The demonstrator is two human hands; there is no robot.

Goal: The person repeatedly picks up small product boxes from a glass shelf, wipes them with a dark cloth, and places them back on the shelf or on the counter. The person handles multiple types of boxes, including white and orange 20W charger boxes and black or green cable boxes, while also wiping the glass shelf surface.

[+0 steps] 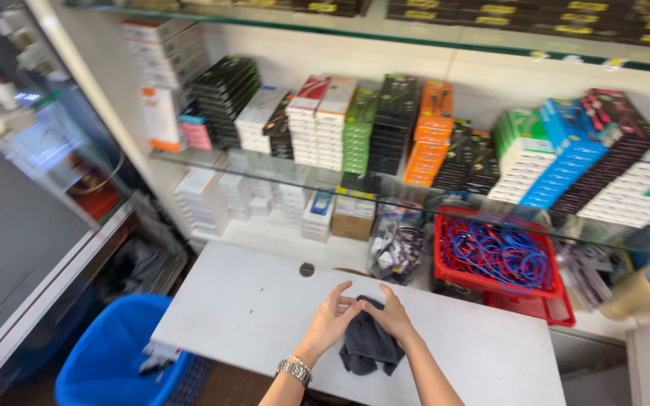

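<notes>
Glass shelf (280, 167) against a white wall, carrying upright stacks of flat cardboard packages: black stacks (223, 98) at left, white-and-red stacks (321, 124) beside them, a green stack (359, 131), an orange stack (429, 135), and blue and white stacks (566, 154) at right. Yellow-labelled dark boxes (536, 16) line the shelf above. Below the glass shelf, a red plastic basket (543, 289) holds coiled blue and red cables (502, 256); a clear bag of small parts (396, 252) stands just beside it. A blue plastic bin (110, 353) sits on the floor at lower left, holding scraps of paper. On the white tabletop (242, 308) lies a crumpled dark grey cloth (366, 347). The left hand (332, 319), wearing a metal wristwatch (293, 370), and the right hand (391, 314) meet over the cloth's upper edge, fingers loosely curled and pinching the fabric.
</notes>
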